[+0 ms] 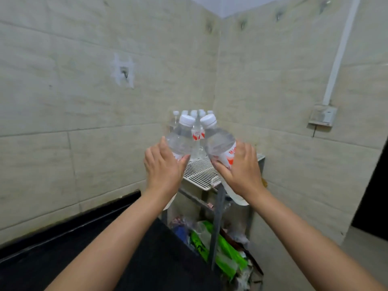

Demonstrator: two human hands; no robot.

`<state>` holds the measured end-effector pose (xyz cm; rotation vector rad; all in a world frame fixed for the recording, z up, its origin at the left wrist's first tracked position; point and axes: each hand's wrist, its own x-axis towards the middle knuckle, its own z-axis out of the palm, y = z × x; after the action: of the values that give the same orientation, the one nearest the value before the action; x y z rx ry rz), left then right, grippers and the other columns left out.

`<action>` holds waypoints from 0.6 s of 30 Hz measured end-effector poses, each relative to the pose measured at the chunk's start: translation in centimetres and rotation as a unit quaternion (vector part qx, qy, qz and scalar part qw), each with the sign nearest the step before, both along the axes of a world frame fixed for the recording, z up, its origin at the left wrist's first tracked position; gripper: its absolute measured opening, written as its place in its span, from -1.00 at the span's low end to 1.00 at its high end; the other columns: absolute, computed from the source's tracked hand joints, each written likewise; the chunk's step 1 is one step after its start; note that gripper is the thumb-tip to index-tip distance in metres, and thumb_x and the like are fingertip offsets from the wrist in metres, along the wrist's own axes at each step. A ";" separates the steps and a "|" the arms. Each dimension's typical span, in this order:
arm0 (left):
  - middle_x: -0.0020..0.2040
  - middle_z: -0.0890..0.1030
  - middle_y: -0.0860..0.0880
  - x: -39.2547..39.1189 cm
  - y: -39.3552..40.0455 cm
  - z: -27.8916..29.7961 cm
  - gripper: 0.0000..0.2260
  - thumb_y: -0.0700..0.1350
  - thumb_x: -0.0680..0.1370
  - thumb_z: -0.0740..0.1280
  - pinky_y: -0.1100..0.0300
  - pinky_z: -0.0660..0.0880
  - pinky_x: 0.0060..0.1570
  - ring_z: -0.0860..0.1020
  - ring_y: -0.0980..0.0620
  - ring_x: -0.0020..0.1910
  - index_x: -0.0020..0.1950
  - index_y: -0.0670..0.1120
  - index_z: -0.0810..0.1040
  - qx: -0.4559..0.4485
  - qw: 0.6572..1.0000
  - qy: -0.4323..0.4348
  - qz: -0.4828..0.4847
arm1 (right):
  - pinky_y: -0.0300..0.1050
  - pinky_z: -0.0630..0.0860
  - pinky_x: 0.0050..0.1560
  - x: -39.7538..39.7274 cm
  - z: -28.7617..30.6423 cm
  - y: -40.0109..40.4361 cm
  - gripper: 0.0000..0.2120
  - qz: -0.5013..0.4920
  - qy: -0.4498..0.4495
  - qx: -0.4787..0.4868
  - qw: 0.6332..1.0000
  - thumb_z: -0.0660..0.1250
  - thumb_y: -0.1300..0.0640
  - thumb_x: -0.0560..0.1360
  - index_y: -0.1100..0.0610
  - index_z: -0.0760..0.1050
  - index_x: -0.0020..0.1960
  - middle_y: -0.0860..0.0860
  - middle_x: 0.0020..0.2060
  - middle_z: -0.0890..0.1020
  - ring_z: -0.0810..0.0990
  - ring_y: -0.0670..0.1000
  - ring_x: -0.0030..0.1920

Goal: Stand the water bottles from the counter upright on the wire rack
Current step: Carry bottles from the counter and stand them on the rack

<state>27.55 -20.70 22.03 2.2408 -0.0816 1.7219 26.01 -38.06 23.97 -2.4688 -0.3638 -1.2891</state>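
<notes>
Each of my hands holds a clear water bottle with a white cap and a red-and-white label. My left hand (165,166) grips the left bottle (182,139), which leans slightly right. My right hand (241,171) grips the right bottle (220,143), which tilts left, so the two caps nearly meet. Both bottles hang in the air above the front of the white wire rack (199,174). Several upright bottles (197,122) stand at the rack's back, in the wall corner, partly hidden behind the held ones.
The black counter (126,248) runs along the tiled wall at lower left. Under the rack's metal frame (218,217) lie green and clear plastic bags (222,250). A wall socket (323,115) sits at right, a dark doorway (373,196) beyond it.
</notes>
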 end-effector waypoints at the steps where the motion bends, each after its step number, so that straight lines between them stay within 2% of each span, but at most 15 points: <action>1: -0.22 0.59 -0.36 2.1 -0.5 0.6 -0.44 0.12 0.40 0.14 -0.03 0.57 -0.27 0.23 -0.09 -0.19 0.14 -0.34 0.28 -0.006 1.000 -0.003 -0.005 | -0.04 0.38 -0.14 2.0 0.8 -0.5 -0.26 0.001 0.003 0.008 1.000 0.10 -0.25 0.34 0.40 0.40 0.15 0.29 -0.08 0.53 0.48 0.25 -0.12; 3: -0.23 0.59 -0.35 6.1 -1.3 1.8 -0.43 0.13 0.40 0.14 -0.01 0.57 -0.27 0.23 -0.09 -0.20 0.14 -0.34 0.28 -0.014 1.000 0.000 -0.009 | -0.19 0.20 -0.07 5.9 2.1 -1.5 -0.25 -0.002 -0.002 0.026 1.000 0.08 -0.27 0.33 0.36 0.39 0.18 0.26 -0.04 0.51 0.45 0.22 -0.06; 5: -0.22 0.58 -0.36 9.7 -2.3 2.5 -0.43 0.14 0.41 0.13 -0.03 0.57 -0.26 0.28 -0.11 -0.18 0.15 -0.34 0.27 -0.021 0.999 0.010 -0.028 | -0.30 0.09 -0.12 9.6 2.8 -2.8 -0.25 0.003 -0.006 0.045 0.999 0.09 -0.28 0.33 0.34 0.38 0.19 0.24 -0.04 0.50 0.44 0.20 -0.05; 7: -0.20 0.57 -0.37 12.8 -3.1 2.7 -0.41 0.20 0.50 0.06 -0.04 0.55 -0.24 0.47 -0.20 -0.19 0.16 -0.34 0.27 -0.017 0.998 0.025 -0.052 | -0.33 0.07 -0.15 13.2 3.1 -4.0 -0.25 0.007 0.001 0.057 0.998 0.08 -0.31 0.32 0.31 0.39 0.18 0.21 -0.04 0.50 0.43 0.17 -0.04; 9: -0.15 0.57 -0.37 15.5 -3.8 2.7 -0.35 0.27 0.56 -0.10 0.04 0.47 -0.13 0.54 -0.27 -0.23 0.19 -0.32 0.26 -0.015 0.996 0.036 -0.075 | -0.33 0.09 -0.14 16.8 3.2 -5.3 -0.25 0.021 0.012 0.073 0.997 0.08 -0.32 0.30 0.30 0.40 0.16 0.20 -0.04 0.50 0.44 0.16 -0.02; 11: -0.08 0.55 -0.38 18.0 -4.7 2.2 -0.33 0.30 0.54 -0.14 0.10 0.26 -0.04 0.46 -0.20 -0.11 0.21 -0.29 0.24 -0.024 0.994 0.050 -0.095 | -0.30 0.13 -0.10 20.6 2.9 -6.7 -0.24 0.040 0.024 0.090 0.995 0.10 -0.32 0.28 0.31 0.39 0.15 0.20 -0.02 0.50 0.44 0.16 0.01; 14: -0.03 0.52 -0.38 21.4 -6.5 1.5 -0.33 0.32 0.53 -0.13 0.10 0.22 0.01 0.26 -0.08 -0.06 0.24 -0.27 0.21 -0.033 0.993 0.076 -0.087 | -0.34 0.11 -0.13 26.2 2.0 -8.8 -0.20 0.066 0.027 0.117 0.990 0.10 -0.32 0.26 0.35 0.37 0.17 0.22 0.00 0.49 0.42 0.15 0.03; 15: -0.02 0.52 -0.38 22.5 -7.5 1.3 -0.31 0.32 0.52 -0.11 0.05 0.28 0.06 0.26 -0.09 -0.04 0.25 -0.29 0.21 -0.037 0.992 0.091 -0.080 | -0.34 0.11 -0.15 28.0 1.6 -9.5 -0.19 0.078 0.032 0.127 0.988 0.10 -0.32 0.25 0.35 0.37 0.17 0.22 0.00 0.49 0.41 0.13 0.02; 18: 0.03 0.49 -0.39 26.1 -10.7 0.9 -0.23 0.29 0.47 0.04 -0.30 0.39 0.11 0.35 -0.24 0.07 0.30 -0.40 0.30 -0.054 0.986 0.145 -0.055 | -0.32 0.14 -0.11 33.5 -0.2 -11.5 -0.22 0.140 0.059 0.142 0.978 0.10 -0.32 0.24 0.30 0.36 0.17 0.17 0.00 0.48 0.34 0.01 -0.02</action>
<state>53.69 -31.42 22.91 2.3331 -0.0438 1.2972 59.52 -49.53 23.80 -2.1517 -0.4459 -0.9983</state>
